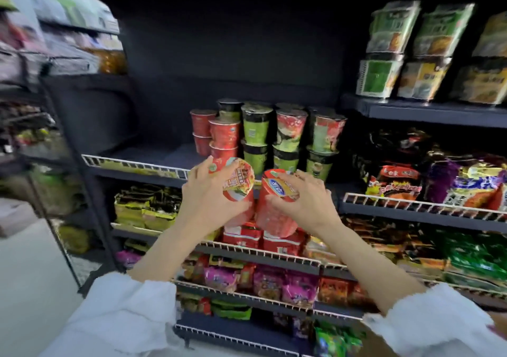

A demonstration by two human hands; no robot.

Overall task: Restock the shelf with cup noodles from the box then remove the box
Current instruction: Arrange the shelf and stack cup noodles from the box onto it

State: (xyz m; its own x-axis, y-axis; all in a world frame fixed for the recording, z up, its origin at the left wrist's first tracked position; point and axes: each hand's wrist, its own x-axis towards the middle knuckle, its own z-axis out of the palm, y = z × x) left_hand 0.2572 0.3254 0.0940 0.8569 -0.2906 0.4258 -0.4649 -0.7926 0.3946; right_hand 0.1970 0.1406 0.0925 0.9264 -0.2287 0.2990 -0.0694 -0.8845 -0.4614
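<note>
Cup noodles, restocking step: left hand point(203, 192) clamped on one red cup point(238, 182), right hand point(307, 200) on another point(274, 206), both held before the shelf point(131, 162). Next, probably: set them in the bare left stretch beside stacked cups point(219, 134). Box unseen.

Print shows on the cup noodles point(238, 178) lids and the shelf packets point(395, 184), all too blurred to read
</note>
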